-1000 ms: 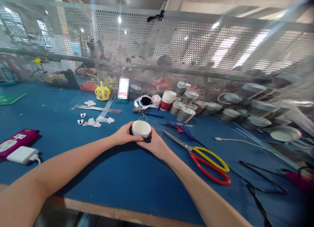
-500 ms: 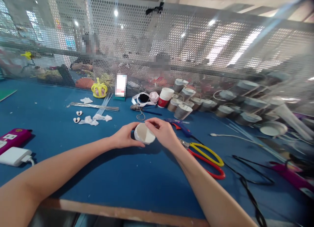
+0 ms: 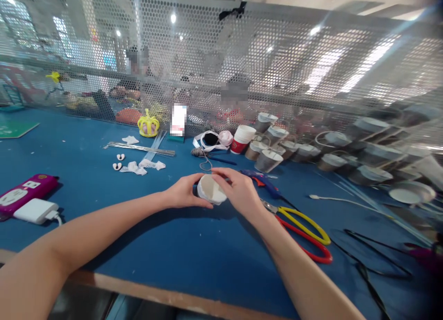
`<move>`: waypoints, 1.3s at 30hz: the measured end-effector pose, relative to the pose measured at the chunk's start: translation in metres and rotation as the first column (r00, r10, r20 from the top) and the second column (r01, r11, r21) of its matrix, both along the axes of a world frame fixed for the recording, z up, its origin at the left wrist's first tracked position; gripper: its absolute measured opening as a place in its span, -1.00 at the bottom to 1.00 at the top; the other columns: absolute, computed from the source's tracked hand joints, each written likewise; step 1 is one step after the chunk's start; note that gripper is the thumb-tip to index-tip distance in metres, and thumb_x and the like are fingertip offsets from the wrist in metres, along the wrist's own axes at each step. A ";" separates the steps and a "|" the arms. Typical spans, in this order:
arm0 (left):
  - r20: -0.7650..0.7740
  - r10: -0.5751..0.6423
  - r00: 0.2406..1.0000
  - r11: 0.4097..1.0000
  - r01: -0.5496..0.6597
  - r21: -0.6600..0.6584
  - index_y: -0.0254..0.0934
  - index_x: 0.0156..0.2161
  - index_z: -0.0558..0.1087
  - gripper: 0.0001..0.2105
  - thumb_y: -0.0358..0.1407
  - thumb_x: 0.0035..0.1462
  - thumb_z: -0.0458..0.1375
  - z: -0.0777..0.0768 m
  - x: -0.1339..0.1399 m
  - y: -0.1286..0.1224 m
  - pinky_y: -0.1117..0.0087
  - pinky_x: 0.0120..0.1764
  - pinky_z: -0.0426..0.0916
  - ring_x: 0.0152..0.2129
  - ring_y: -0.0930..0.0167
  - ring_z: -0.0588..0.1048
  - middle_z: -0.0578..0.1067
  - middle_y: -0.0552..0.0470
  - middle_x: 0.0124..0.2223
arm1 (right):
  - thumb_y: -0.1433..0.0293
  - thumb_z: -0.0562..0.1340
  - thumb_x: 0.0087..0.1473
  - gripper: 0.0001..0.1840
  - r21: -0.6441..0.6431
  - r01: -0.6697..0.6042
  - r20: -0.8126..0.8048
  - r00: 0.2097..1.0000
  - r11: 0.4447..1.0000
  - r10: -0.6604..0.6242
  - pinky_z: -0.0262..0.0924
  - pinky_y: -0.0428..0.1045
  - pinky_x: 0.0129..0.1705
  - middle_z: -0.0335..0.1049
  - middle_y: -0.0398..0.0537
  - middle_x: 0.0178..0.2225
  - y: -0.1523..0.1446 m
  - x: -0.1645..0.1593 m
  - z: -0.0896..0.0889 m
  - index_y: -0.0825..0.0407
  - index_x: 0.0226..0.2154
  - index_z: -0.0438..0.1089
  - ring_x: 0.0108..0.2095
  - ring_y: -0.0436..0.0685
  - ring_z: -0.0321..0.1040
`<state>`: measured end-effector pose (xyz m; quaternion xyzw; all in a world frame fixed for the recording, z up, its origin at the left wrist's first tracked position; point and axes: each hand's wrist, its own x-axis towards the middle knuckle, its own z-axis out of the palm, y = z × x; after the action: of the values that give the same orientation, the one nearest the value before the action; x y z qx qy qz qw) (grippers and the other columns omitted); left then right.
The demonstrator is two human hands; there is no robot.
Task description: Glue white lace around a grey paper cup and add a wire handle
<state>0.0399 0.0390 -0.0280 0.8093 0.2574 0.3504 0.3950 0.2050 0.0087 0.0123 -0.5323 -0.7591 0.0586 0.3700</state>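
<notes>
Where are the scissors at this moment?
In the head view, the scissors lie right of centre on the blue table, nearer than the glue gun, beside the right hand, which hides part of them.

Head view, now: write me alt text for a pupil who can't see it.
A person's left hand holds the side of a small pale cup over a blue table; the right hand grips its rim. Red-and-yellow-handled scissors and a blue glue gun lie to the right, with grey cups beyond and a perforated screen behind.
</notes>
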 end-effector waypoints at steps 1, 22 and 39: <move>0.011 -0.006 1.000 1.000 0.006 -0.028 -0.36 -0.01 0.25 -0.33 -0.18 -0.30 0.30 -0.002 0.000 0.001 0.27 -0.10 0.25 -0.14 0.26 0.38 0.41 -0.16 -0.08 | 0.31 0.09 0.01 -0.75 -0.012 0.008 -0.040 0.999 1.000 -0.008 0.27 0.02 -0.31 0.44 -0.03 -0.26 0.000 0.000 0.000 -0.01 -0.25 0.39 -0.29 0.14 0.37; -0.712 0.576 0.401 0.816 -0.239 0.526 -0.31 -0.46 0.48 -0.88 -0.46 -0.17 0.12 0.026 -0.095 0.077 0.41 -0.36 0.24 -0.40 0.32 0.44 0.51 -0.07 -0.40 | 0.25 0.27 -0.20 -0.15 -0.185 -0.058 0.009 0.998 0.981 0.061 -0.04 0.20 0.09 0.06 0.11 0.11 -0.011 0.000 -0.020 -0.02 0.13 -0.06 0.09 0.25 0.04; -0.587 0.721 0.367 0.683 -0.237 0.691 -0.27 -0.31 0.49 -0.79 -0.41 -0.02 0.02 0.032 -0.097 0.098 0.39 -0.24 0.21 -0.28 0.33 0.37 0.47 -0.08 -0.28 | 0.18 0.28 -0.22 -0.08 -0.177 -0.005 -0.059 0.998 0.984 -0.006 -0.01 0.24 0.05 0.07 0.15 0.08 -0.002 0.007 -0.029 0.00 0.15 -0.11 0.07 0.30 0.06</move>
<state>-0.0576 0.1372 0.0045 0.8245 0.5461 0.0792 -0.1253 0.2123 0.0069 -0.0163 -0.5613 -0.7395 0.1414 0.3437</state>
